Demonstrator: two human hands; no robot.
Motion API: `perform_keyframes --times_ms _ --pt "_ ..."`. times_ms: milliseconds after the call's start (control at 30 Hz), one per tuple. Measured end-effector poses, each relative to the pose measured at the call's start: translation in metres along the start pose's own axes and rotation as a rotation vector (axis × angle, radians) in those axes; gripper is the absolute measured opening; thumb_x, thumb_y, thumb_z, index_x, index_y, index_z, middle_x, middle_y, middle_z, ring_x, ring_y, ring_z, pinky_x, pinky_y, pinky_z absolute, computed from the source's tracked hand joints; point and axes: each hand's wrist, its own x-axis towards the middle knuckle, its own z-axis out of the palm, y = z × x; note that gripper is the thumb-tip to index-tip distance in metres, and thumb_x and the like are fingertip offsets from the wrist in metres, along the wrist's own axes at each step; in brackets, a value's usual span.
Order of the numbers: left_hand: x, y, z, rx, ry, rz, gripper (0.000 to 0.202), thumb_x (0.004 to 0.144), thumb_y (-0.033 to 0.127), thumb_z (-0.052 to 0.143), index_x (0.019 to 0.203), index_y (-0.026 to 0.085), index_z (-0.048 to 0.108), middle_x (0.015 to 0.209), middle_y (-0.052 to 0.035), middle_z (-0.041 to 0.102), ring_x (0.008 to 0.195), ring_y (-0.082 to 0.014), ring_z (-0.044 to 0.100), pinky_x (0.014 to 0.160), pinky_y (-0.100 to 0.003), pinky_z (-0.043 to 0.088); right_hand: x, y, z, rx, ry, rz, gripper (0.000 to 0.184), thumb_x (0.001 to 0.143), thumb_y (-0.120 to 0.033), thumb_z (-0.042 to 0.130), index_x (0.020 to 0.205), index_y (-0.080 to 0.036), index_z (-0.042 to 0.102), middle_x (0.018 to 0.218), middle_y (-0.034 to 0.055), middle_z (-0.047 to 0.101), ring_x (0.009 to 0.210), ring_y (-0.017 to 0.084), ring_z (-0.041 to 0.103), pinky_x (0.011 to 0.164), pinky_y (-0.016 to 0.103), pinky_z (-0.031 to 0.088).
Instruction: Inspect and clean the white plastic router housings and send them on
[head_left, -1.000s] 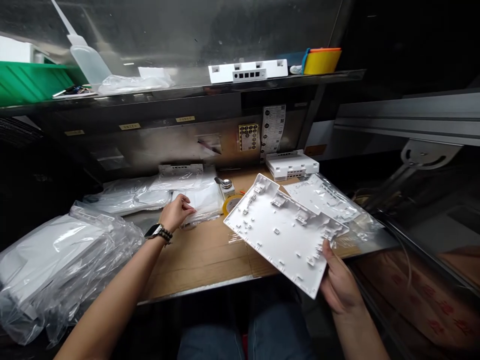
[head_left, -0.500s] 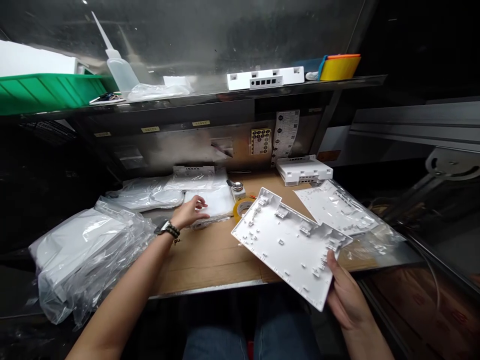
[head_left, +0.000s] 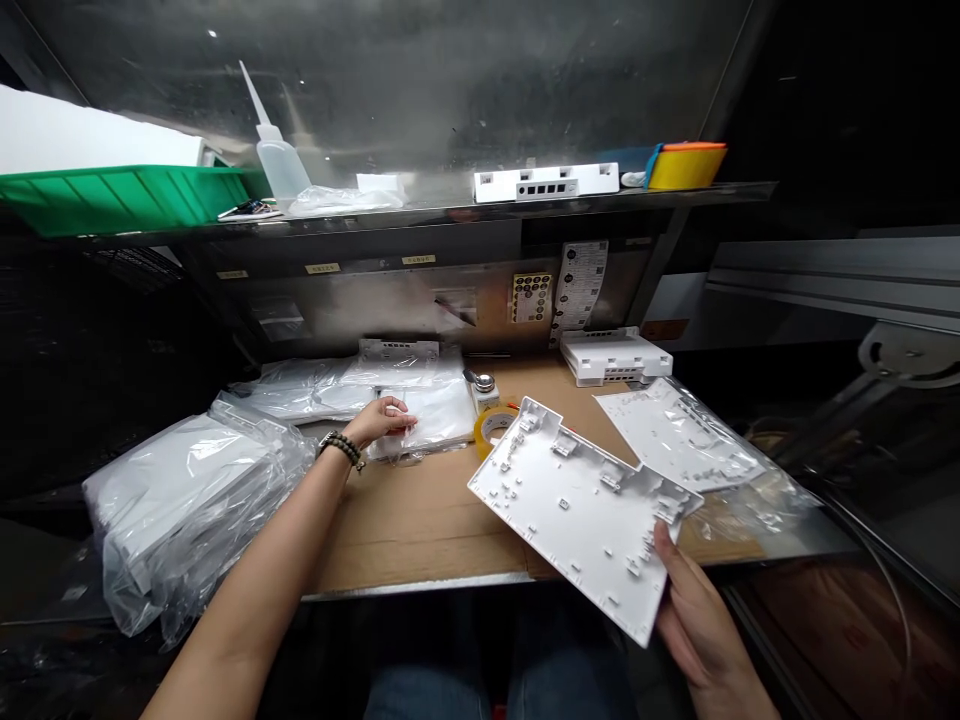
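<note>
My right hand [head_left: 694, 615] grips the near right corner of a flat white plastic cover [head_left: 581, 505], held tilted above the bench edge with its ribbed inner side up. My left hand [head_left: 381, 420] reaches forward onto a pile of clear plastic bags [head_left: 427, 415] lying on the cardboard-covered bench [head_left: 412, 520]; its fingers are curled and pinch the plastic. A watch and a bead bracelet sit on that wrist.
A roll of yellow tape [head_left: 491, 428] and a small metal-capped jar [head_left: 484, 387] stand behind the cover. Another white cover [head_left: 675, 435] lies on plastic at the right, a white box [head_left: 615, 357] behind it. Bagged parts [head_left: 187, 500] pile at left. The shelf holds a green bin [head_left: 120, 195] and a squeeze bottle [head_left: 277, 155].
The left hand's fingers, spread half a second ago, have curled down onto the bags. The view has tipped up and left a little. The right hand keeps holding the cover.
</note>
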Motion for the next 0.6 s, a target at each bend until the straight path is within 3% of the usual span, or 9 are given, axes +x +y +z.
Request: perform_keyframes --times_ms 100,233,367,433,533,600 --pt "-0.001 -0.002 -0.003 -0.094 -0.033 -0.003 0.018 0.096 0.029 0.070 0.106 0.014 0.067 0.099 -0.0039 0.071 0.085 -0.0175 0.070 0.075 -0.035 0.062 0.000 0.001 0.000 -0.009 0.000 0.012 0.069 0.078 -0.050 0.086 0.136 -0.018 0.065 0.121 0.0114 0.078 0.121 0.033 0.070 0.105 0.043 0.059" --pt "-0.002 -0.001 0.000 -0.152 -0.008 0.027 0.016 0.095 0.027 0.070 0.103 0.014 0.066 0.094 -0.0021 0.069 0.079 -0.0154 0.067 0.071 -0.032 0.060 0.001 0.003 0.007 0.017 -0.015 0.006 0.068 0.082 -0.054 0.081 0.140 -0.023 0.063 0.129 0.0086 0.075 0.124 0.030 0.069 0.106 0.042 0.058" --pt "-0.010 0.007 0.012 -0.206 -0.003 0.096 0.014 0.092 0.024 0.073 0.097 0.014 0.064 0.086 0.0008 0.066 0.074 -0.0144 0.065 0.071 -0.032 0.059 0.004 0.006 0.014 0.000 -0.053 0.080 0.064 0.080 -0.058 0.081 0.134 -0.025 0.067 0.126 0.0071 0.077 0.123 0.030 0.070 0.103 0.042 0.059" --pt "-0.021 0.014 0.022 -0.235 -0.038 0.142 0.025 0.082 0.023 0.082 0.092 0.016 0.061 0.081 0.0023 0.066 0.074 -0.0150 0.066 0.073 -0.032 0.058 0.007 0.012 0.021 -0.081 -0.133 0.136 0.064 0.076 -0.061 0.083 0.126 -0.022 0.072 0.121 0.0095 0.079 0.122 0.032 0.070 0.102 0.044 0.059" --pt "-0.045 0.025 0.043 -0.264 -0.103 0.208 0.048 0.064 0.028 0.095 0.089 0.019 0.055 0.078 0.0034 0.066 0.074 -0.0146 0.066 0.074 -0.030 0.056 0.010 0.028 0.045 -0.265 -0.266 0.111 0.059 0.071 -0.064 0.086 0.109 -0.020 0.079 0.112 0.0112 0.081 0.120 0.034 0.071 0.104 0.045 0.057" --pt "-0.059 0.030 0.058 -0.269 -0.136 0.249 0.053 0.062 0.038 0.095 0.089 0.021 0.052 0.078 0.0042 0.063 0.073 -0.0139 0.065 0.075 -0.030 0.055 0.012 0.041 0.072 -0.288 -0.344 0.044 0.051 0.072 -0.063 0.085 0.101 -0.021 0.081 0.105 0.0103 0.082 0.117 0.034 0.072 0.104 0.047 0.056"
